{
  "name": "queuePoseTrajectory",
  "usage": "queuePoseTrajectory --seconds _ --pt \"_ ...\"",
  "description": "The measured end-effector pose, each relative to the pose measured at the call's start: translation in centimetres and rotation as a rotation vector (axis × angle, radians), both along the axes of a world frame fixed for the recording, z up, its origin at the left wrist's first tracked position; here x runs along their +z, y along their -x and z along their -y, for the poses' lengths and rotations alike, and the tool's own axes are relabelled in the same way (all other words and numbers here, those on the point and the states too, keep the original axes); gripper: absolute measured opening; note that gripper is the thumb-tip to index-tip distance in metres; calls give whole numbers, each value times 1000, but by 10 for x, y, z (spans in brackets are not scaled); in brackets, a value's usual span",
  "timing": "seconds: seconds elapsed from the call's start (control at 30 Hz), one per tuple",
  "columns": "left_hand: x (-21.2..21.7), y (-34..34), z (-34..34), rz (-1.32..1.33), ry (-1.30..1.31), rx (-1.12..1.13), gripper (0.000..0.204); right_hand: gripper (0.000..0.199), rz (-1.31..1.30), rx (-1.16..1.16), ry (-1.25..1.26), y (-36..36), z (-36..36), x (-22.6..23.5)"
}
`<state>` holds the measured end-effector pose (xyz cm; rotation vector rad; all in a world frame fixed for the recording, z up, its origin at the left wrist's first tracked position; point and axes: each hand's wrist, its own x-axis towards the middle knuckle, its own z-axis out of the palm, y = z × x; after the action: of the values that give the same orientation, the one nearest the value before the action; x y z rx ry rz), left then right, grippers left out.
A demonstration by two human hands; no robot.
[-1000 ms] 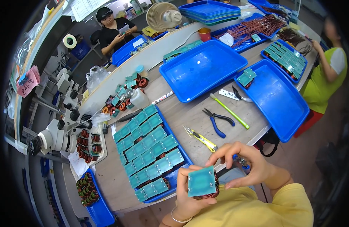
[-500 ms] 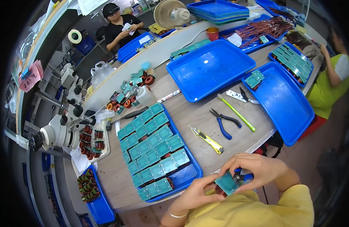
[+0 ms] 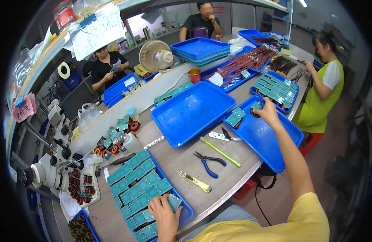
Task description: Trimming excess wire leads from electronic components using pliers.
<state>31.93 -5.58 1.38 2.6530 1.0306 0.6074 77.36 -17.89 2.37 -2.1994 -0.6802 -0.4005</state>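
Observation:
My left hand (image 3: 165, 215) reaches into the near blue tray (image 3: 188, 213), fingers closed around one green circuit board (image 3: 174, 202) at the end of a row. Several rows of green boards (image 3: 139, 181) fill this tray, with copper-wound coils partly showing beneath them. My right arm stretches to the right-hand blue tray (image 3: 274, 147). There my right hand (image 3: 269, 112) pinches a small green board with a coil (image 3: 256, 106), beside a pair of boards (image 3: 235, 117) lying in that tray. Whether the right palm also holds a tool is hidden.
Pliers with blue handles (image 3: 210, 163), a yellow utility knife (image 3: 195, 181) and a green stick (image 3: 221, 152) lie on the table. A big blue tray (image 3: 194, 113) stands behind them. Microscopes (image 3: 44, 173) stand left. A person in a green apron (image 3: 325, 92) sits at right.
The view has turned to the right. My hands have parted: the left went to the near tray, the right out to the right-hand tray. The blue-handled cutters in my right hand no longer show.

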Motion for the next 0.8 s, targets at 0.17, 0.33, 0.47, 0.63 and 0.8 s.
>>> queuePoseTrajectory --seconds 0.17,0.33,0.47,0.63,0.8 --pt "2 6 -1 65 -17 17 61 61 -95 -97 2 -26 -52 -44" --pt "9 8 5 605 496 -43 58 55 -118 -24 -45 -36 -49 -55" --pt "29 -2 14 773 827 -151 70 34 306 101 -121 -13 -40 -35" --pt "42 -5 28 1021 1274 -324 80 13 -227 672 -180 125 -25 29" --pt "41 -2 39 1114 1573 -361 73 18 -361 1045 -235 205 -11 50"
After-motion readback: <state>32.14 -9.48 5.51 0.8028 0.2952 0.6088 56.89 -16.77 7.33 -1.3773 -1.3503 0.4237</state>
